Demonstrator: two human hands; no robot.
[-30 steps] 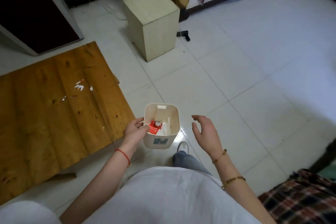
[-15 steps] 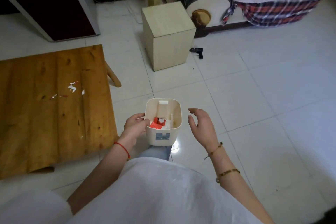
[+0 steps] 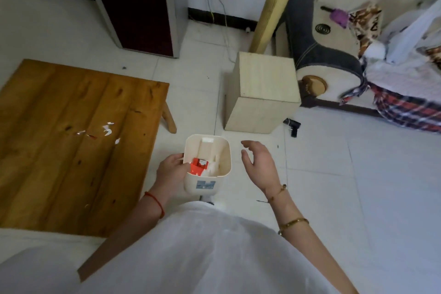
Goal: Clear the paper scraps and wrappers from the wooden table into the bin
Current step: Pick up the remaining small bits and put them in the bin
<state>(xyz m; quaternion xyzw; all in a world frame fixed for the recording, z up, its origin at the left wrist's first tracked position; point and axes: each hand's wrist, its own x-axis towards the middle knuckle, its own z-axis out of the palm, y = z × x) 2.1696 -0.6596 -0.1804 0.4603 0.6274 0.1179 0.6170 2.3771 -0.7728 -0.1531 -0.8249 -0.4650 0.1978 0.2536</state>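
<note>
Scraps (image 3: 105, 132) lie on the tabletop (image 3: 59, 150) as they did a second ago: a few small white and red bits, thin and curled, scattered near its right half, well apart from the bin (image 3: 207, 164). What differs is the view. The head has lifted and turned, so the tabletop now sits squarer in the frame, its splayed leg (image 3: 169, 117) shows at the far right corner, and more of the wall, the dark door (image 3: 133, 5) and the sofa (image 3: 334, 55) has come into sight.

The left hand (image 3: 171, 172) keeps the same hold: its fingers (image 3: 175, 157) are wrapped round the left wall of the bin, thumb at the rim, carrying it above the floor (image 3: 334, 174) just right of the tabletop. The right hand (image 3: 259, 164) stays near the bin's right side without touching it, fingers spread, loosely curled and holding nothing.

The bin is cream plastic, smooth, a rounded square with a pale blue label on its near wall. Inside lie an orange-red wrapper (image 3: 198, 166) and white paper. The tabletop is orange-brown planked wood with dark knots and streaks. The floor is glossy white tile with thin grout lines. A pale wooden box (image 3: 262, 93) stands beyond the bin, a yellowed tower fan (image 3: 272, 7) leaning behind it. A red cord circles the left wrist; gold bangles ring the right.
</note>
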